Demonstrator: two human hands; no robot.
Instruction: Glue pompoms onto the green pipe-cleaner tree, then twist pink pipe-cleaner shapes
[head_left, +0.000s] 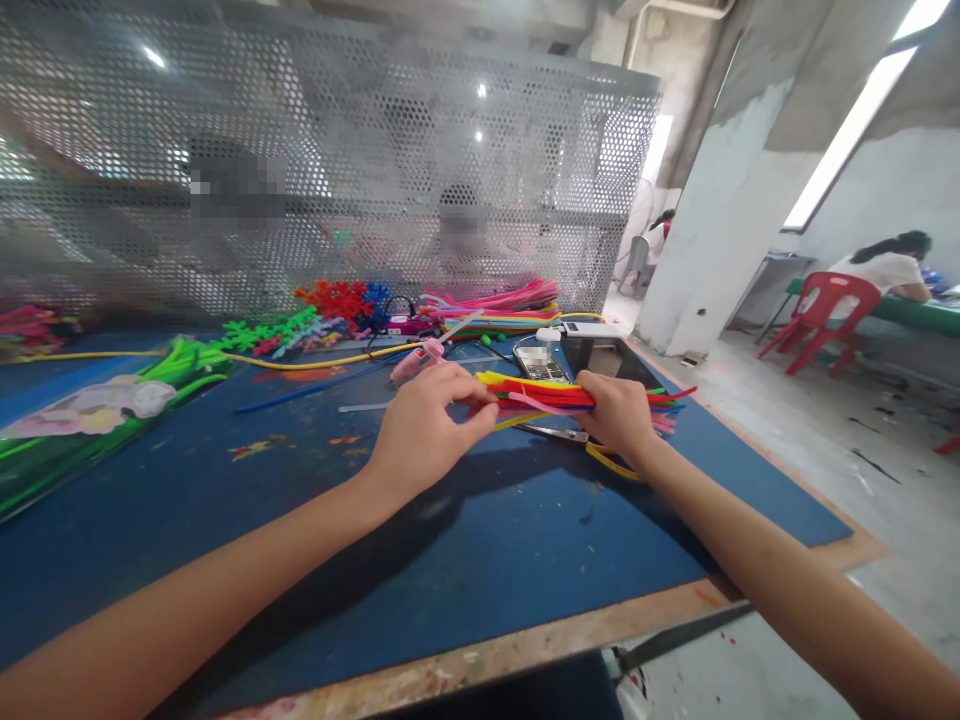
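A bundle of coloured pipe cleaners [541, 392], red, yellow, green and pink, lies across the blue mat [315, 540]. My right hand [619, 412] grips the bundle near its right end. My left hand [426, 422] pinches the left tips of the pipe cleaners between thumb and fingers. A pair of scissors [559, 432] lies on the mat just under the bundle. A pink glue gun [418, 360] rests behind my left hand. A loose yellow pipe cleaner [609, 462] curls under my right wrist.
A perforated metal screen [337, 160] stands behind the table, with people beyond it. More pipe cleaners [499, 305], finished flower shapes [330, 300], a green bundle [97, 420] and a phone [541, 362] sit on the mat. A person on a red chair [829, 315] is at right.
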